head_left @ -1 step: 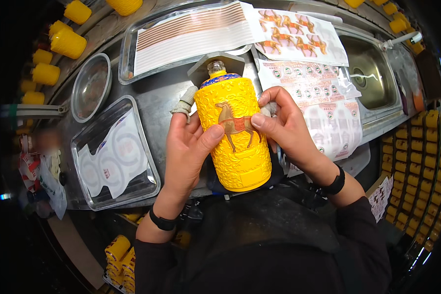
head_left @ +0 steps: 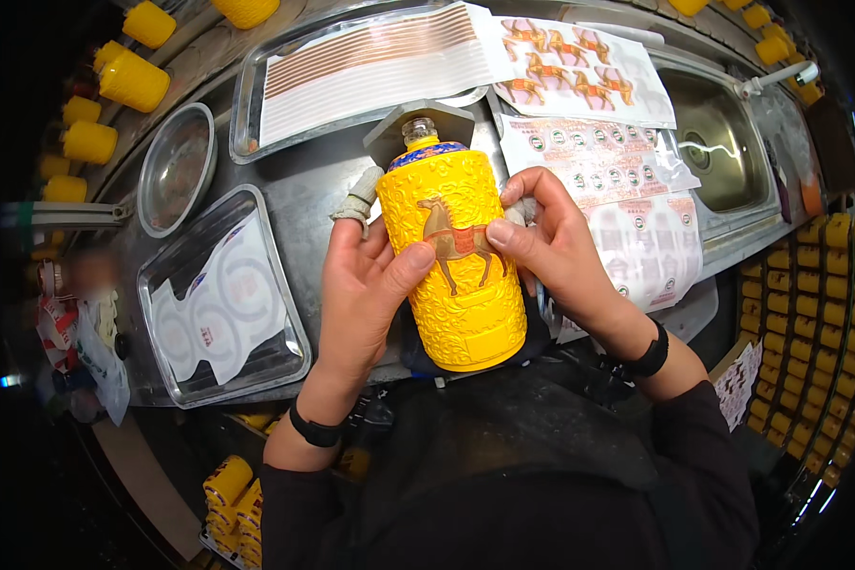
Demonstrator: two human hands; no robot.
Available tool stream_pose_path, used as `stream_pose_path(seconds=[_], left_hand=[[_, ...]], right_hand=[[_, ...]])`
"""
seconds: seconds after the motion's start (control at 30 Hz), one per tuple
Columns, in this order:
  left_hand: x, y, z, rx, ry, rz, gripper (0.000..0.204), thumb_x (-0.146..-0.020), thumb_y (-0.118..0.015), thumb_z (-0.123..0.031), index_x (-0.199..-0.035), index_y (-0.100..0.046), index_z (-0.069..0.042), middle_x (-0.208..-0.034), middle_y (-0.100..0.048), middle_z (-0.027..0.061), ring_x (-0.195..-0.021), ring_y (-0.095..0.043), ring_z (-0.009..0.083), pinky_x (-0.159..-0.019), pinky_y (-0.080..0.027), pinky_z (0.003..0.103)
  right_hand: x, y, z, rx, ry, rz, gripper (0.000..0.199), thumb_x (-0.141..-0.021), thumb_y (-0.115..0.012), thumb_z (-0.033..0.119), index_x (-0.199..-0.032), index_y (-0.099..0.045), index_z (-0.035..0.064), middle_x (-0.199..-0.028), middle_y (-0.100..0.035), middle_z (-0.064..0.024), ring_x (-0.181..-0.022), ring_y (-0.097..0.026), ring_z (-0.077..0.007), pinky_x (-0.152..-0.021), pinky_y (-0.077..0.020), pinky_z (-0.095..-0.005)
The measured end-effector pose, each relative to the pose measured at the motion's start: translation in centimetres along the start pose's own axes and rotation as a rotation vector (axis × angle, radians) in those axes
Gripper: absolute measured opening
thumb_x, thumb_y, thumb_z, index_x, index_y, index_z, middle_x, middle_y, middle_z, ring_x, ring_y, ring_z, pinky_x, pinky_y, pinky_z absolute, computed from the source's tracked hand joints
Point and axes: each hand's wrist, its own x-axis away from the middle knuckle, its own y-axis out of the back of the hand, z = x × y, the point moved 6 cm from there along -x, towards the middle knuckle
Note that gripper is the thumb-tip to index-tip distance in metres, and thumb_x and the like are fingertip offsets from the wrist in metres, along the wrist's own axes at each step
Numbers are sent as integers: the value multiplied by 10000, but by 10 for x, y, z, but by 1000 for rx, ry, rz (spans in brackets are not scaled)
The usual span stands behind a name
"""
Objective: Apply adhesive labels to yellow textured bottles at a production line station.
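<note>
A yellow embossed bottle [head_left: 456,332] with a clear glass neck and a blue patterned shoulder lies tilted in front of me, its neck pointing away. On its face is a brown horse decal [head_left: 454,242] with a red saddle cloth. My left hand [head_left: 366,280] grips the bottle's left side, thumb beside the horse's chest. From the right, my right hand [head_left: 556,242] holds it, with the thumb at the horse's rump. Whitish wraps cover a fingertip on each hand. Behind the neck stands a grey angular plate [head_left: 456,123]. The fingers under the bottle are hidden.
A metal tray [head_left: 299,356] with cut decal sheets lies left, near a round metal bowl [head_left: 207,180]. Another tray [head_left: 247,119] holds striped sheets. Horse decal sheets [head_left: 651,100] and other printed sheets lie right, before a sink [head_left: 746,171]. Yellow bottles [head_left: 807,332] fill racks at the right.
</note>
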Motion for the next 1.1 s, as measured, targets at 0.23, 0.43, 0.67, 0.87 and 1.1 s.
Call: stream_pose_path(seconds=[0.23, 0.43, 0.67, 0.87, 1.1], left_hand=[[0, -1, -3, -11, -5, 2, 647, -860, -713, -75, -1375, -329, 9, -1356, -477, 206, -1283, -491, 276, -1082, -398, 400], [-1, -2, -2, 16, 15, 12, 676, -859, -703, -62, -1404, -310, 5, -1368, -477, 202, -1283, -493, 270, -1079, -403, 396], [-2, -2, -2, 24, 34, 12, 690, -865, -690, -81, -1422, -294, 13, -1376, -475, 209, -1279, -498, 273, -1073, -407, 398], [2, -4, -4, -2, 6, 42, 723, -848, -699, -80, -1427, -275, 9, -1363, -488, 214, -1265, -509, 277, -1069, -406, 408], [1, -5, -3, -31, 30, 30, 725, -842, -696, -69, -1425, -271, 2, -1350, -502, 220, -1255, -518, 285, -1062, -412, 404]], right_hand=[[-2, 0, 0, 31, 16, -23, 332, -917, -675, 127, -1101, -410, 50, -1017, -517, -47, -854, -633, -72, -655, -506, -195], [-1, 1, -3, -4, 33, -24, 341, -912, -681, 130, -1109, -414, 52, -1055, -484, -43, -824, -621, -59, -635, -490, -181], [0, 10, -6, 89, -25, -4, 349, -898, -690, 122, -1129, -436, 56, -1047, -485, -28, -740, -579, -22, -576, -443, -167], [10, 5, -9, -19, 35, -51, 427, -874, -716, 148, -1180, -431, 61, -1054, -518, -26, -575, -455, 14, -487, -346, -159], [13, 9, -9, 152, 0, -15, 611, -797, -798, 180, -1242, -399, 52, -1214, -430, -39, -696, -540, -24, -610, -439, -165]])
